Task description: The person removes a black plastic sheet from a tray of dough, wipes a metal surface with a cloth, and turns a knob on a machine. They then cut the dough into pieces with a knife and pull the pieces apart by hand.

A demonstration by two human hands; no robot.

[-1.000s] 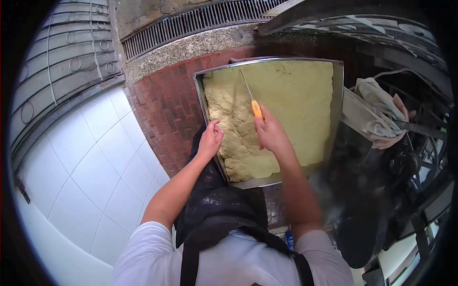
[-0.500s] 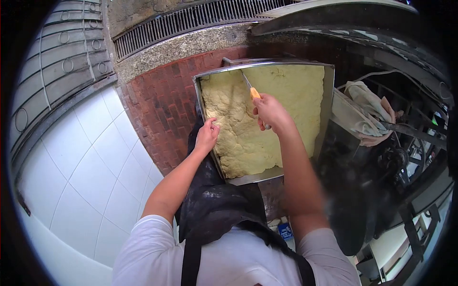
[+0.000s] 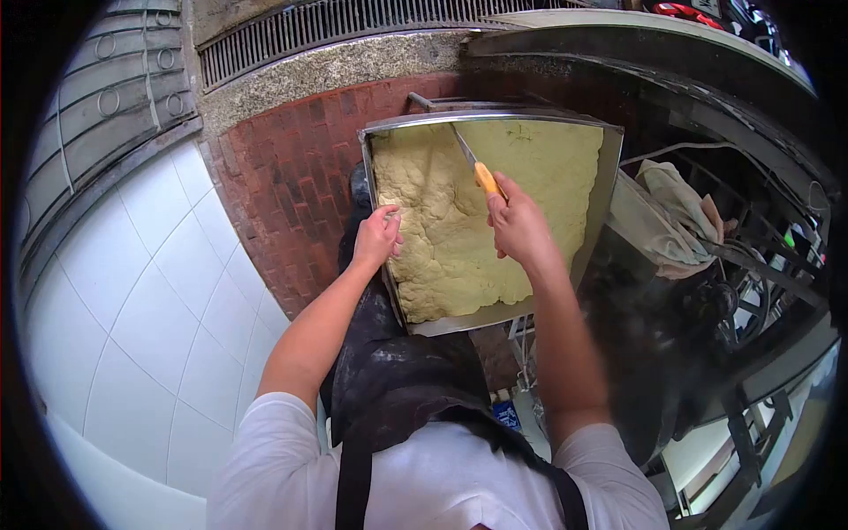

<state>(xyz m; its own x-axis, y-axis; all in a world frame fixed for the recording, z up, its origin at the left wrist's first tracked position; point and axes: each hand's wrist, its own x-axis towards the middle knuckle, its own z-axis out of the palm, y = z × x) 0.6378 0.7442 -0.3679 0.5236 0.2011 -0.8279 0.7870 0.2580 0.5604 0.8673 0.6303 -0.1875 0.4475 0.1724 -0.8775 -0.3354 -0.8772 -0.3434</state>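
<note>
A knife [image 3: 486, 179] with a yellow-orange handle is in my right hand [image 3: 519, 225], my fingers wrapped round the grip. Its narrow blade points away from me, and the tip reaches the far end of the dough, close to the metal rim. The pale yellow dough [image 3: 450, 256] fills most of a large rectangular metal tray [image 3: 611, 190]; its left part is lumpy and browner, its right part smoother. At the tray's left side, my left hand [image 3: 378, 238] is closed over the wall, fingers curled in beside the dough.
Red brick paving [image 3: 274, 177] and white tiles [image 3: 150, 309] lie to the left. Beyond the tray run a stone kerb [image 3: 344, 84] and a metal grate [image 3: 353, 34]. Cloths [image 3: 676, 208] hang on a dark metal frame at the right. A blue package [image 3: 505, 413] sits below.
My right hand has shifted right and slightly toward me with the knife, whose blade now shows more. My left hand has moved slightly left along the tray's edge. The camera view has shifted a little.
</note>
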